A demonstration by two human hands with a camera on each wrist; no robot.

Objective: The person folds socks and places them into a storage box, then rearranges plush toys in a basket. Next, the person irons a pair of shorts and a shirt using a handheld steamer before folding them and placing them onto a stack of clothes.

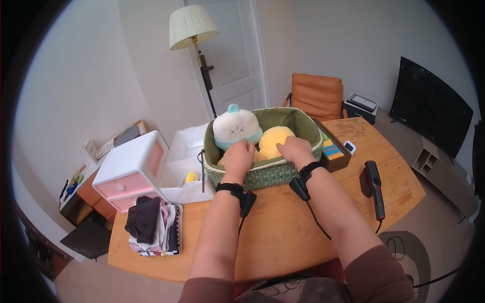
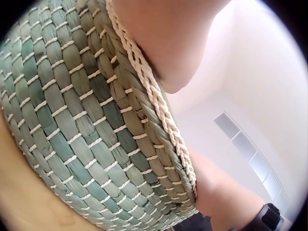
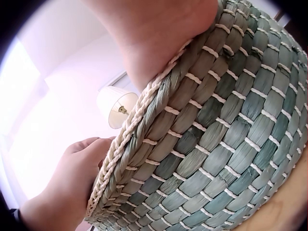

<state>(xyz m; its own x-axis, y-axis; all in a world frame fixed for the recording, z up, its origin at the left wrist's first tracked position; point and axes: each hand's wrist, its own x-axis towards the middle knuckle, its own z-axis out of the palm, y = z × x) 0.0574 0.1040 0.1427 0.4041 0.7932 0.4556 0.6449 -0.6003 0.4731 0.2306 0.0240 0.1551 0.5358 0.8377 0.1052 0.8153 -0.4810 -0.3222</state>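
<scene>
A green woven basket [image 1: 273, 174] with a pale braided rim stands on the wooden table. Inside it, a white and light-blue plush toy [image 1: 237, 129] with a stitched face leans at the left, beside a yellow plush toy [image 1: 275, 139]. My left hand [image 1: 239, 155] reaches over the near rim, in front of the white toy and at the yellow toy's left side. From the right, my right hand [image 1: 297, 150] reaches in, its thumb against the yellow toy. The basket wall hides most fingers, so I cannot tell whether they grip it. Both wrist views show mainly the weave.
Left of the basket are a white bin [image 1: 189, 146], a white and pink drawer unit [image 1: 131, 169] and folded clothes [image 1: 154, 227]. On the right lie a brown box [image 1: 339, 162] and a black handheld appliance [image 1: 374, 187] with a cord. A floor lamp [image 1: 193, 28] stands behind.
</scene>
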